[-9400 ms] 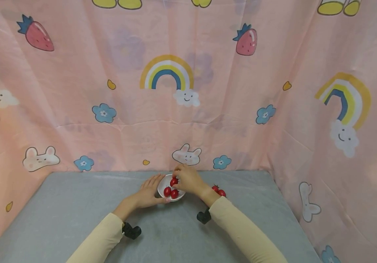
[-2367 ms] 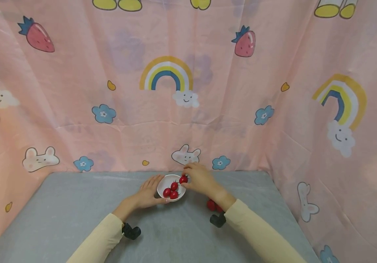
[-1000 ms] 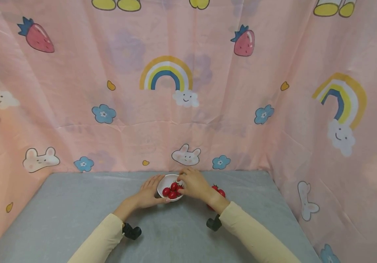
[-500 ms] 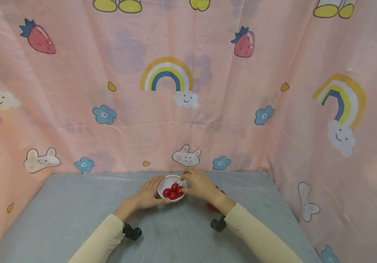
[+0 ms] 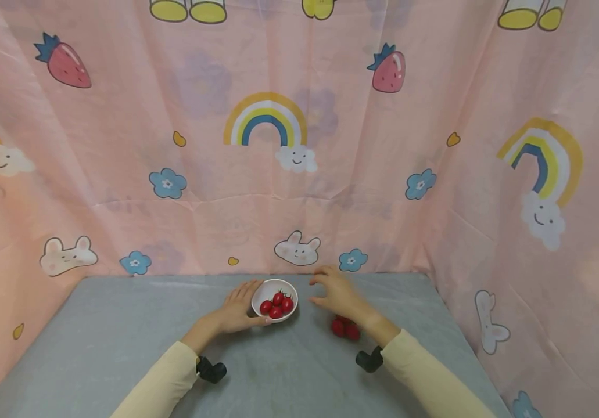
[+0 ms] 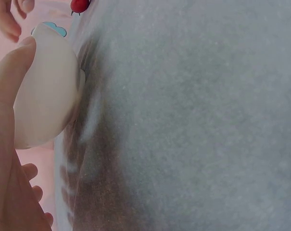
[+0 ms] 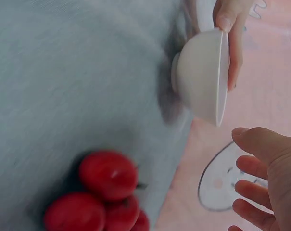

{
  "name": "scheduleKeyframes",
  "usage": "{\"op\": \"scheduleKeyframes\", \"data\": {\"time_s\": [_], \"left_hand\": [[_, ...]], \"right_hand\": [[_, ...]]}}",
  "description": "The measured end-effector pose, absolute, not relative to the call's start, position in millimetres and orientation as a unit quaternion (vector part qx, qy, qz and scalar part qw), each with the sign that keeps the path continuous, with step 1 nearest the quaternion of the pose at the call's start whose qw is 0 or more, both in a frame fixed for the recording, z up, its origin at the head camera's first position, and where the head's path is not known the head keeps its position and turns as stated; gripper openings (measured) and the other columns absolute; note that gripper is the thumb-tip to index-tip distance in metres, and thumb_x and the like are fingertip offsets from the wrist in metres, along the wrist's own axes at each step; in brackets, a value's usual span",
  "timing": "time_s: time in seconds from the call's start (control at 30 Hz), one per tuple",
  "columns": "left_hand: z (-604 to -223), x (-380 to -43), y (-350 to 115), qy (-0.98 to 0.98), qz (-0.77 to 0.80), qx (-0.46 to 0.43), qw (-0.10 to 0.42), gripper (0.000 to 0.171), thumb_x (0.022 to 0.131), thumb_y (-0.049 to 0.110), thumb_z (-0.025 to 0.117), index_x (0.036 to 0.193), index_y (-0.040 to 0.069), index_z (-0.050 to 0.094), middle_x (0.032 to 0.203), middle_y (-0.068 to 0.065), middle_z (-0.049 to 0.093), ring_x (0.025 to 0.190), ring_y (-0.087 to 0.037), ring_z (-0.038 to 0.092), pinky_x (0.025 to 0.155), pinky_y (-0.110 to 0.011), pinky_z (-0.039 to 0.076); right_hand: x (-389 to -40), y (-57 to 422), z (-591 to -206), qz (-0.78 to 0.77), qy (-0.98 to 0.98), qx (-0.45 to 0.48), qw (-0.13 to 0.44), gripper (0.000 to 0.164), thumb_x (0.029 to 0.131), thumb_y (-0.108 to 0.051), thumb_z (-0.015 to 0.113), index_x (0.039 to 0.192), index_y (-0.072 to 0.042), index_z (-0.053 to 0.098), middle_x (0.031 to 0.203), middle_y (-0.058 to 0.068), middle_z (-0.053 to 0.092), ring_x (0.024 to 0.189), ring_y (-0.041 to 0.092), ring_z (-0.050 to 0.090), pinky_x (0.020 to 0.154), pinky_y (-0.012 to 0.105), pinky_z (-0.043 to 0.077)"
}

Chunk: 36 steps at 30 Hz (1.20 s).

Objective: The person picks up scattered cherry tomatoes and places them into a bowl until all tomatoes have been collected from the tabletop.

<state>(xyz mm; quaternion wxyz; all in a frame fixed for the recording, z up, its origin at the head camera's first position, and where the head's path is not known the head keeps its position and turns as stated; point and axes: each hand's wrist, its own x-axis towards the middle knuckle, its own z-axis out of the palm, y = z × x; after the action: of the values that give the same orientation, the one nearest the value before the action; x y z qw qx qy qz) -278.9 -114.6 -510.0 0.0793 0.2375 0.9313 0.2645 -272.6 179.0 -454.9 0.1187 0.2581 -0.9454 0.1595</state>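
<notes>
A small white bowl (image 5: 259, 295) stands on the table with several red cherry tomatoes (image 5: 276, 298) in it. My left hand (image 5: 235, 307) holds the bowl from its left side, the thumb at the near rim and the fingers along the far side. In the left wrist view the thumb lies against the rim of the bowl (image 6: 49, 91). My right hand (image 5: 342, 294) is raised to the right of the bowl, fingers apart and holding nothing. Below its wrist, more cherry tomatoes (image 7: 107, 175) lie bunched on the table, partly hidden by the forearm in the head view.
A grey cloth covers the table (image 5: 137, 331). Its back edge meets a pink printed curtain (image 5: 257, 220), which also hangs along both sides. Black wrist cameras (image 5: 211, 370) sit on both wrists.
Earlier my right hand put cherry tomatoes into the bowl, where there are now more than before. It has since let go of the last one and moved right. My left hand stays on the bowl.
</notes>
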Motion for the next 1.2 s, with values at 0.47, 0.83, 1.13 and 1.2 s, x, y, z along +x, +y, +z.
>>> {"op": "scheduleKeyframes", "data": {"time_s": [0.47,0.83,1.13,1.2], "left_hand": [[-508.5,-276.0,-115.3,0.927,0.278,0.243,0.071,0.108,0.079,0.072,0.064,0.158,0.014,0.02,0.163,-0.019,0.023,0.151,-0.044,0.017,0.119,-0.069,0.012],[-514.5,-280.6,-115.9,0.931,0.268,0.231,0.087,0.108,0.08,0.07,0.065,0.159,0.018,0.015,0.166,-0.014,0.018,0.154,-0.04,0.013,0.122,-0.065,0.011],[-514.7,-281.8,-114.9,0.931,0.27,0.23,0.082,0.105,0.08,0.065,0.068,0.159,0.019,0.017,0.166,-0.013,0.02,0.153,-0.04,0.014,0.121,-0.065,0.013],[-513.4,-280.9,-114.6,0.932,0.268,0.23,0.081,0.105,0.08,0.066,0.068,0.159,0.019,0.017,0.165,-0.013,0.02,0.153,-0.04,0.014,0.121,-0.065,0.013]], "right_hand": [[-267.8,232.5,-475.7,0.153,-0.95,0.237,0.131,0.033,0.079,-0.03,0.082,0.101,-0.007,0.074,0.123,0.012,0.066,0.116,0.031,0.061,0.099,0.049,0.052],[-268.0,244.3,-483.0,0.164,-0.962,0.197,0.093,0.031,0.08,-0.029,0.082,0.102,-0.009,0.075,0.12,0.011,0.067,0.116,0.03,0.058,0.102,0.052,0.049],[-271.6,247.5,-487.6,0.151,-0.967,0.188,0.077,0.028,0.079,-0.027,0.083,0.1,-0.01,0.075,0.116,0.01,0.067,0.111,0.028,0.059,0.099,0.049,0.051],[-271.9,247.6,-487.8,0.149,-0.969,0.185,0.073,0.028,0.079,-0.027,0.083,0.1,-0.011,0.075,0.116,0.009,0.067,0.111,0.028,0.059,0.099,0.049,0.051]]}}
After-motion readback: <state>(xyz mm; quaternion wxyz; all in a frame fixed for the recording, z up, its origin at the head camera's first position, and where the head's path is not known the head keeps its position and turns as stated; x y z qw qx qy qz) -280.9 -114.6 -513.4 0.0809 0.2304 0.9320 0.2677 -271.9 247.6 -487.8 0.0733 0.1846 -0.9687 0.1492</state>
